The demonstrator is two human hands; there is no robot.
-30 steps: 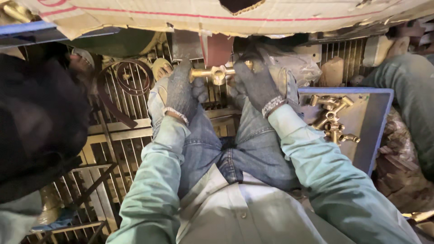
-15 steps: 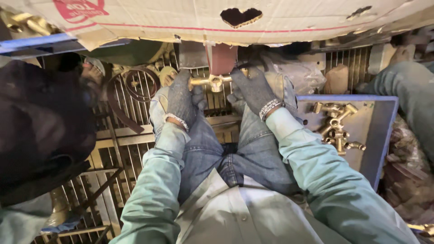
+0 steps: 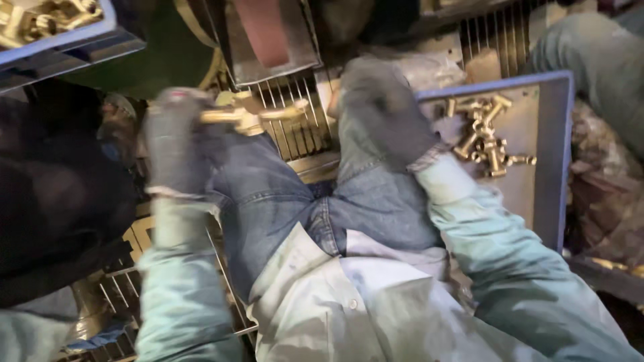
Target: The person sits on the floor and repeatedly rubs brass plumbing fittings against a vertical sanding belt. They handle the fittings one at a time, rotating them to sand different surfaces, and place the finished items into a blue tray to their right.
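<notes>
Gloved left hand [image 3: 178, 137] closed around brass fitting [image 3: 245, 112] above left knee, gloved right hand [image 3: 384, 110] resting empty on right knee, beside blue tray [image 3: 553, 154] of brass fittings [image 3: 484, 137].

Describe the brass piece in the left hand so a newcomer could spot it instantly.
Start at the person's denim-clad knees in the middle of the view and look just above the left one, in front of the metal grille. There the gloved left hand holds a brass fitting with a thin stem pointing right. It is the only brass piece held up; the other brass fittings lie heaped in the blue-rimmed tray on the right.
</notes>
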